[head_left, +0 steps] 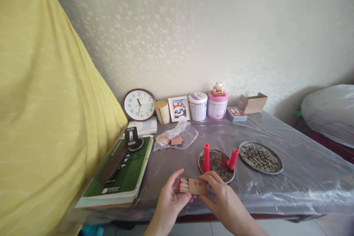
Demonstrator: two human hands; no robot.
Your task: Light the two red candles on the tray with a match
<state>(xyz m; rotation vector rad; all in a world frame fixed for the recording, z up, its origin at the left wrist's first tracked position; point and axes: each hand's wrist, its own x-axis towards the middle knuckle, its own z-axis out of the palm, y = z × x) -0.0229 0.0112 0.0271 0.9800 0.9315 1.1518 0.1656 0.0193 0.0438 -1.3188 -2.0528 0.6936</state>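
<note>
Between my two hands is a small cardboard matchbox (197,186), slid partway out so that red-tipped matches (183,185) show at its left end. My left hand (174,196) grips the tray end, thumb below and index finger stretched up behind it. The sleeve's right end is pinched by the thumb and fingers of my right hand (218,193). Just beyond them lies a round metal plate (217,155) with dark burnt bits. On it stand an upright red candle (206,158) and a second red candle (233,159) tilted to the right.
Another metal plate (261,157) holds burnt matchsticks. Green books (118,169) with a dark brown case lie at the left, near a yellow curtain (55,99). A plastic bag (175,134) with matchboxes is behind. A clock (139,104), tins and a frame (179,108) line the wall.
</note>
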